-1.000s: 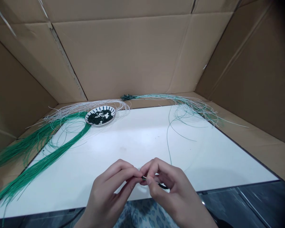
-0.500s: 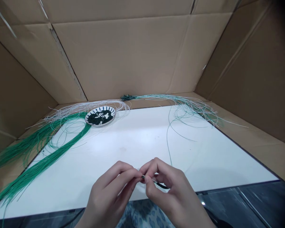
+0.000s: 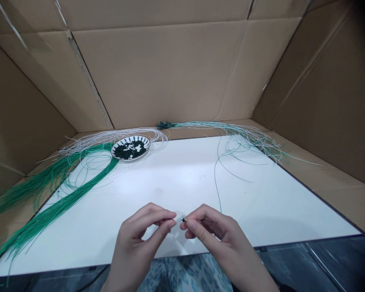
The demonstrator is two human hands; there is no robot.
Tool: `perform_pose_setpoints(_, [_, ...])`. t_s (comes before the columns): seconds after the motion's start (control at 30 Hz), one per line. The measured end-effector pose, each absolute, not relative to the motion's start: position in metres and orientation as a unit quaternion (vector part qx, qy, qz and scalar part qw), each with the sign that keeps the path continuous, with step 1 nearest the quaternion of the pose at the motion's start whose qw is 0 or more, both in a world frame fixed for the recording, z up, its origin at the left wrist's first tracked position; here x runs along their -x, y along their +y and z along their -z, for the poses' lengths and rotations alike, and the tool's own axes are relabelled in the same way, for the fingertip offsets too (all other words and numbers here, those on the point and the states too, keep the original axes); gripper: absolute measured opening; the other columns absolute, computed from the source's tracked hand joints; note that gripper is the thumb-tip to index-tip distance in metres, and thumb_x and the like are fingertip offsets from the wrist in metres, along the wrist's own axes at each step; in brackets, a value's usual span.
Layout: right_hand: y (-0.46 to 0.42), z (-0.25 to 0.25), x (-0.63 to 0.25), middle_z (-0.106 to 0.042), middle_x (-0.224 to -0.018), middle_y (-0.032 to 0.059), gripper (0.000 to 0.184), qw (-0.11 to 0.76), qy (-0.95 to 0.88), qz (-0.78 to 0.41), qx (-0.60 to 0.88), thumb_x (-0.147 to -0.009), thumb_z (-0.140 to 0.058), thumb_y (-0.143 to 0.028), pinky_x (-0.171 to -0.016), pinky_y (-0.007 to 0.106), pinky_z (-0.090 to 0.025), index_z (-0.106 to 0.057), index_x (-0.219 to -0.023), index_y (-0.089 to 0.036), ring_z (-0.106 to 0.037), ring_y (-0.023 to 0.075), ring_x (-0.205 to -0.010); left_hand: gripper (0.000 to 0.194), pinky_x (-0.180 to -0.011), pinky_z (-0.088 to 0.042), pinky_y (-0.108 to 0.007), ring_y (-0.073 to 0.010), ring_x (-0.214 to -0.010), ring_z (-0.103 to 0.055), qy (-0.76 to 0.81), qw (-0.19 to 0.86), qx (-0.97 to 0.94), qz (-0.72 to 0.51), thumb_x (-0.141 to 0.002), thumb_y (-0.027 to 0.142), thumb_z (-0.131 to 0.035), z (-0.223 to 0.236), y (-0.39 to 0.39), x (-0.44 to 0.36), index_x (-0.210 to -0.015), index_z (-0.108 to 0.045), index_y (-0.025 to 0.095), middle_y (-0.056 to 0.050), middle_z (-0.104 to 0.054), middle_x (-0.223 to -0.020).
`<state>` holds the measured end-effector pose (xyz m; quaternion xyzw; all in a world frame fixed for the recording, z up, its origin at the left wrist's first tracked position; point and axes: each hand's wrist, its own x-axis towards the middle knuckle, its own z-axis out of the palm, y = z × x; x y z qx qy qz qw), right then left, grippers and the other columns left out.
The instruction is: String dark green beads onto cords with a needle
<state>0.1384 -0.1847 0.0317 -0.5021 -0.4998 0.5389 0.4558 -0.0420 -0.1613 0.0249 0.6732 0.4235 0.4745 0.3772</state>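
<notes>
Green wire hanks (image 3: 57, 207), two of them, lie at left, partly on the white board (image 3: 176, 182), near one patterned plate (image 3: 130, 158) of small dark green pieces (image 3: 129, 149). Left hand (image 3: 140, 243) curls closed, its grip unclear. Right hand (image 3: 215, 239) pinches one tiny dark piece (image 3: 184, 219) between thumb and forefinger, just beside the left hand. One pale wire bunch (image 3: 243, 136) lies far right.

Left hand (image 3: 136, 239) just beside right hand (image 3: 214, 237)
</notes>
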Motion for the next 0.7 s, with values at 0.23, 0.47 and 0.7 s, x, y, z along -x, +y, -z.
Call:
perform_pose_setpoints(0.23, [-0.186, -0.031, -0.138, -0.065, -0.072, 0.0007, 0.025, 0.428, -0.525, -0.528, 0.512, -0.092, -0.062, -0.04, -0.057, 0.023, -0.048, -0.071, -0.08, -0.019, -0.058, 0.0143, -0.064, 0.013, -0.065, -0.045, -0.021, -0.0132, -0.069, -0.059, 0.45, 0.484, -0.616, -0.43, -0.087, 0.021, -0.07, -0.036, -0.166, 0.032, -0.075, -0.076, 0.024, 0.0, -0.064, -0.074])
perform_pose_setpoints(0.47, [-0.189, -0.032, -0.138, -0.065, -0.077, 0.0014, 0.019, 0.415, -0.568, -0.48, 0.524, -0.091, -0.062, -0.037, -0.055, 0.023, -0.046, -0.071, -0.086, -0.021, -0.058, 0.0155, -0.069, 0.017, -0.063, -0.047, -0.022, -0.0148, -0.068, -0.058, 0.424, 0.504, -0.642, -0.392, -0.088, 0.025, -0.067, -0.035, -0.161, 0.034, -0.074, -0.073, 0.019, -0.002, -0.062, -0.074])
perform_pose_setpoints(0.7, [-0.189, -0.034, -0.138, -0.067, -0.083, 0.0011, 0.009, 0.439, -0.548, -0.482, 0.524, -0.086, -0.064, -0.03, -0.067, 0.024, -0.049, -0.063, -0.084, -0.021, -0.062, 0.0159, -0.075, 0.02, -0.061, -0.046, -0.023, -0.0136, -0.065, -0.056, 0.46, 0.503, -0.603, -0.415, -0.088, 0.024, -0.067, -0.037, -0.164, 0.034, -0.07, -0.071, 0.019, -0.002, -0.061, -0.077])
